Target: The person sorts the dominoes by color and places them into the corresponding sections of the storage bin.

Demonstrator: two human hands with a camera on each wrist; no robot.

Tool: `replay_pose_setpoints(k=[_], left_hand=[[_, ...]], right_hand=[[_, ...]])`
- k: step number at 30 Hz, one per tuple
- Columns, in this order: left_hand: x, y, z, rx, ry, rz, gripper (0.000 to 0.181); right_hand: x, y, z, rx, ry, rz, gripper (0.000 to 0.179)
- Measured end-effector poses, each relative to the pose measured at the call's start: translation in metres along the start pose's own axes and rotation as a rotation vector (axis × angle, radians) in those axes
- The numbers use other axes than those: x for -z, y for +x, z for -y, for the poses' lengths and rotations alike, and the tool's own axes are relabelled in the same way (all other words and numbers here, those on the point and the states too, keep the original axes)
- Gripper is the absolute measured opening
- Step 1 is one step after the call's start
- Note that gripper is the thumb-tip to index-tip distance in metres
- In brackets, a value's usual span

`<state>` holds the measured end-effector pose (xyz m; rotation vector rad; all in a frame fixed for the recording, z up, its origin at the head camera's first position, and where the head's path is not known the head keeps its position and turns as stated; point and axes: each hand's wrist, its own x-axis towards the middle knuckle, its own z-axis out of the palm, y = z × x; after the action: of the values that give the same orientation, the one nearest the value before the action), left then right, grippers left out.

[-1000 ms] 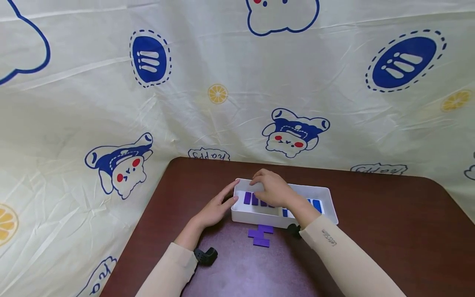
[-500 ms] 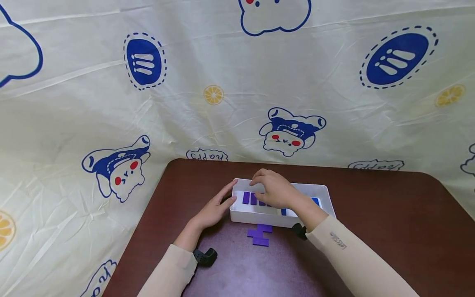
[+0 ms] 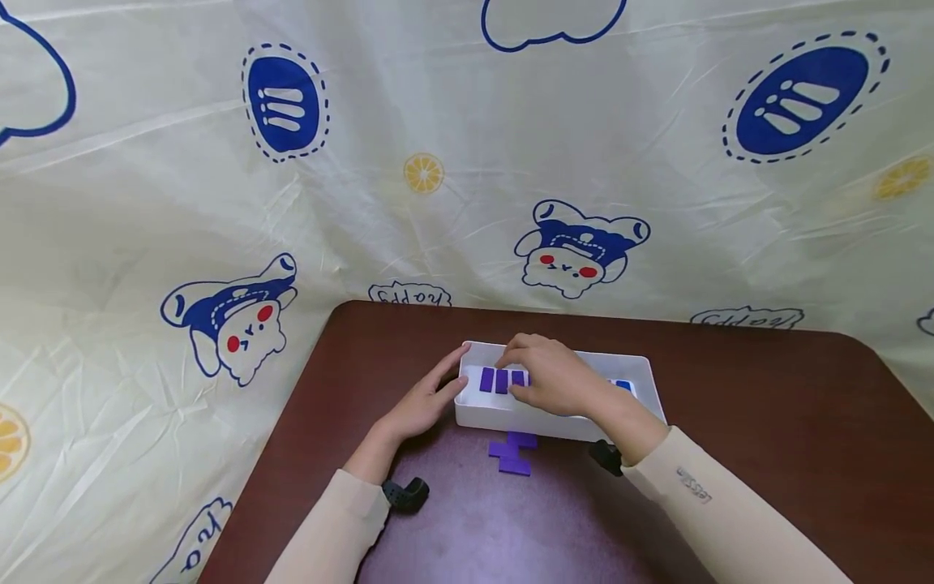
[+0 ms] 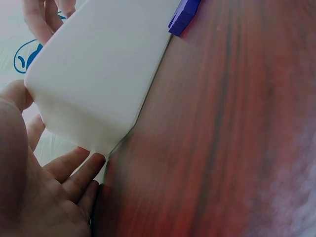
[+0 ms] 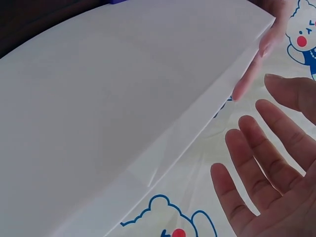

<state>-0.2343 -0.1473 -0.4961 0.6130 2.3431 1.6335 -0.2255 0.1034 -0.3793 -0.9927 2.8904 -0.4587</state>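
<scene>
A long white box (image 3: 525, 420) stands on the table. My left hand (image 3: 422, 407) rests against its left end, fingers straight along the end wall and thumb at the near corner. In the left wrist view the fingertips (image 4: 96, 160) touch the box's lower edge. My right hand (image 3: 558, 377) reaches over the box's middle, palm down. Its fingers (image 5: 252, 173) are loosely bent and spread, with nothing between them in the right wrist view. Inside the box, a row of purple tiles (image 3: 502, 381) lies just left of that hand, which hides part of the inside.
Several purple tiles (image 3: 513, 454) lie on the brown table (image 3: 766, 454) in front of the box. Inside the box's right part a bit of a blue tile (image 3: 623, 385) shows. A pale printed cloth (image 3: 467, 227) hangs behind the table.
My right hand has shifted a little to the right over the box and now covers the blue tile near its middle. The left hand stays at the box's end.
</scene>
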Motion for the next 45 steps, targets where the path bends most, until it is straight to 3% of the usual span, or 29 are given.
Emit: replay_pose_setpoints(k=[25, 35, 45], left_hand=[[0.003, 0.004, 0.003, -0.018, -0.013, -0.001, 0.059], [0.001, 0.003, 0.003, -0.021, -0.039, -0.002, 0.060], [0.001, 0.003, 0.001, -0.018, -0.044, 0.003, 0.061]], right_hand=[[-0.002, -0.028, 0.005, 0.214, -0.038, 0.065, 0.036], [-0.009, -0.036, 0.010, 0.171, 0.008, 0.168, 0.037], [-0.020, -0.040, 0.011, 0.215, -0.007, 0.195, 0.034]])
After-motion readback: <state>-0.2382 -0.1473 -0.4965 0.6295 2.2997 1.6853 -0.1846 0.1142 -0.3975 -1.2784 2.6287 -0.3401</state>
